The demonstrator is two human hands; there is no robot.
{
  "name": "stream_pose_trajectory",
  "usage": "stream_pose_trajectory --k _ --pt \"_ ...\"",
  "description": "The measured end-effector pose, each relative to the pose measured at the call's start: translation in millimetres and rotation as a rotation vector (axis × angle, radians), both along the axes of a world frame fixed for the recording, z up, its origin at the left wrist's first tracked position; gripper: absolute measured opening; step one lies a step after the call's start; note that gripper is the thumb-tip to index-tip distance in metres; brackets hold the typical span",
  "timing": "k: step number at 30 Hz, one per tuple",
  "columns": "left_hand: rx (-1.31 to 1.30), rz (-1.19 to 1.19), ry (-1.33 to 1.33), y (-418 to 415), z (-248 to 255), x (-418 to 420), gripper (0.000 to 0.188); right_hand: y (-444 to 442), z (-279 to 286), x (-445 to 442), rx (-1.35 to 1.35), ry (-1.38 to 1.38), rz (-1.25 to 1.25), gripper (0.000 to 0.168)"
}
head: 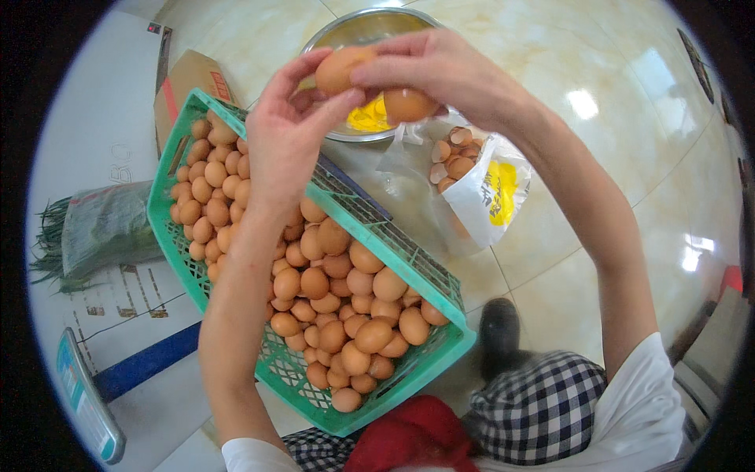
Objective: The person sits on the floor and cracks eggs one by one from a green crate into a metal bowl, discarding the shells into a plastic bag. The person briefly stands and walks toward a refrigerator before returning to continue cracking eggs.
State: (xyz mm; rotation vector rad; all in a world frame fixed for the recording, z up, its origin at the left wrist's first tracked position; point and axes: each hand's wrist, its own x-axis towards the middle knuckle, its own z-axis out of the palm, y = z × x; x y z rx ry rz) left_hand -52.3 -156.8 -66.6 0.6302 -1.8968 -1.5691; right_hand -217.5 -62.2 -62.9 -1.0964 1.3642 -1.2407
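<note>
Over the near rim of a stainless steel bowl (334, 26), both hands meet at a brown egg (341, 69). My left hand (286, 115) holds this egg from the left, its thumb beneath. Fingers of my right hand (439, 71) press against the same egg from the right. A second brown egg (408, 106) is tucked under my right hand, partly covered by it. Yellow egg yolks (370, 117) show in the bowl below. Under my left forearm stands a green plastic crate (407, 392) heaped with brown eggs (315, 283).
Right of the crate, a white plastic bag (481, 203) holds broken eggshells (457, 154). A cardboard box (197, 82) is behind the crate. At left lie bagged green stalks (109, 227) and a scale's display (88, 401) on a blue post (150, 360). The floor is tiled (560, 248).
</note>
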Motion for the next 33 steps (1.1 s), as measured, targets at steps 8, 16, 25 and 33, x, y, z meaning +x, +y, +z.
stream_pose_trajectory --k 8,16,25,33 --pt "-0.21 -0.108 -0.145 -54 7 -39 0.041 -27 6 -39 -0.163 -0.075 0.045 0.029" --pt "-0.383 -0.044 -0.276 -72 4 -59 0.036 -61 -25 -47 -0.317 -0.004 -0.101 0.035" --pt "-0.533 0.051 -0.347 -81 -8 -67 0.038 -67 -24 -46 -0.226 0.209 -0.121 0.034" --pt "-0.828 -0.174 -0.213 -122 -36 -63 0.032 -98 -77 -70 -0.49 0.463 -0.161 0.044"
